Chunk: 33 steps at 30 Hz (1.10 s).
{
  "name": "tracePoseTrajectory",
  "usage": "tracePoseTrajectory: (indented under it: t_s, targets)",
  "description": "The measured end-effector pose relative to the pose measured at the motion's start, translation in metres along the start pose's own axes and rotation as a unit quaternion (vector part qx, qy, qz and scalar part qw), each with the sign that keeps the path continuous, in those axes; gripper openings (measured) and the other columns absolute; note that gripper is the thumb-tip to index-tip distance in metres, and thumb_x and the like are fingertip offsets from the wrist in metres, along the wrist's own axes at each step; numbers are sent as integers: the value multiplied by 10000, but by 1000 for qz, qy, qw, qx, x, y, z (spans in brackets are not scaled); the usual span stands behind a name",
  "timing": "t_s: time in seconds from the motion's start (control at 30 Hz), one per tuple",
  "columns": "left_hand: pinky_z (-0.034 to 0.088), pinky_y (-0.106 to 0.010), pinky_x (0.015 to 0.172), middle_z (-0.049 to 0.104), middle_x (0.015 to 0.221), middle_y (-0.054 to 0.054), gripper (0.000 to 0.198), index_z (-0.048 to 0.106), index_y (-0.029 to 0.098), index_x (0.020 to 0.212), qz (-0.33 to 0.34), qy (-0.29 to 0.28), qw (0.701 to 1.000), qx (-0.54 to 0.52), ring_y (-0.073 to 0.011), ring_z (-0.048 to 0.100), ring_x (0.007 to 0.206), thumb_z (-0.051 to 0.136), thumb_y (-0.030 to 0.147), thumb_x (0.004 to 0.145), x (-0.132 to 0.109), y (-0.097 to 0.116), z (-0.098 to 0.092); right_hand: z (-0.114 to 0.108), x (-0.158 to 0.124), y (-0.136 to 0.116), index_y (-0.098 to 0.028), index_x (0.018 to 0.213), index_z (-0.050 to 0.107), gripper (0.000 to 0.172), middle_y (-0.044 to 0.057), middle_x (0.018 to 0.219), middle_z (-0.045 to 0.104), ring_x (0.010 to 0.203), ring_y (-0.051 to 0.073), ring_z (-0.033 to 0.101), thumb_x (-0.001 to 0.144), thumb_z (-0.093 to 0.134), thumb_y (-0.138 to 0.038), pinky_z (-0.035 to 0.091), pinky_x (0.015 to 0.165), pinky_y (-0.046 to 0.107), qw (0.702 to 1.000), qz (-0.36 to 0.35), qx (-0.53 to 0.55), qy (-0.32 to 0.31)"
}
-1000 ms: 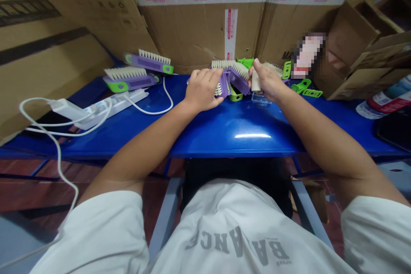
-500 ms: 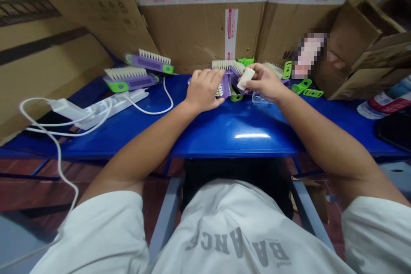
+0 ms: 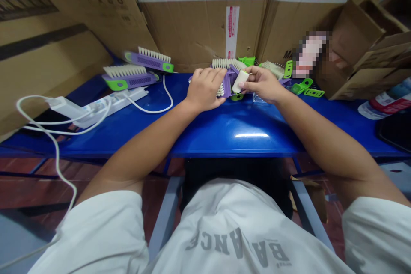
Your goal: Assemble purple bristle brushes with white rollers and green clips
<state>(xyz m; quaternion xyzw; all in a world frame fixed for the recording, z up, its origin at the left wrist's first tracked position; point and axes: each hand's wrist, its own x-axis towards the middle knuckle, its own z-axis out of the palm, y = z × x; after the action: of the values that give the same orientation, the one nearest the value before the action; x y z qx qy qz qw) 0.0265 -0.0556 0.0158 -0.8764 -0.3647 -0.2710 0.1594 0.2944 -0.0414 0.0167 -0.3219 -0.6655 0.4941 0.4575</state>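
Observation:
My left hand [image 3: 203, 89] is closed around a purple brush with white bristles [image 3: 226, 82] at the far middle of the blue table [image 3: 224, 128]. My right hand [image 3: 263, 84] pinches a small white block [image 3: 240, 81] and holds it against the open purple body of that brush. A green piece [image 3: 236, 97] shows just under the brush. More purple and green brush parts [image 3: 278, 70] lie behind my right hand.
Two finished purple-and-green brushes [image 3: 128, 78] [image 3: 150, 60] lie at the far left. A white power strip [image 3: 105, 103] with white cables [image 3: 54, 137] sits on the left. Green clips [image 3: 305, 87] lie right of my hands. Cardboard boxes [image 3: 199, 17] wall the back; open cartons [image 3: 362, 47] stand at right.
My right hand has lowered the white block from upright above the brush down and left, against the purple body. My left hand has kept its hold in place.

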Motion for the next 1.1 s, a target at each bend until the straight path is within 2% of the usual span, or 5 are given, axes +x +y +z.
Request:
tracePoseTrajectory:
  t_s: [0.47,0.7,1.1]
  targets:
    - [467,-617,1198,668,1597,-241,833,519,139,1658,8,-3,1000,11,-482,634,1436,772,373,900,0,1,0,7,-4,-8,-227,1089,684,595,-16,850,798,733,158,771,697,1096,-400,704,716,301,1000,13,-24,0]
    - [473,-619,1192,674,1597,-230,822,521,154,1661,15,3,1000,8,-476,634,1430,754,371,903,0,0,1,8,-4,-6,-231,1095,681,590,-7,886,801,790,176,790,716,1084,-435,700,719,298,999,5,-42,-6]
    - [457,-626,1193,668,1592,-242,820,522,139,1663,5,-17,1000,3,-480,627,1429,731,351,899,0,6,-3,7,-5,-5,-230,1090,729,448,24,898,810,816,206,786,782,1032,-347,687,707,320,997,-3,-70,-12]
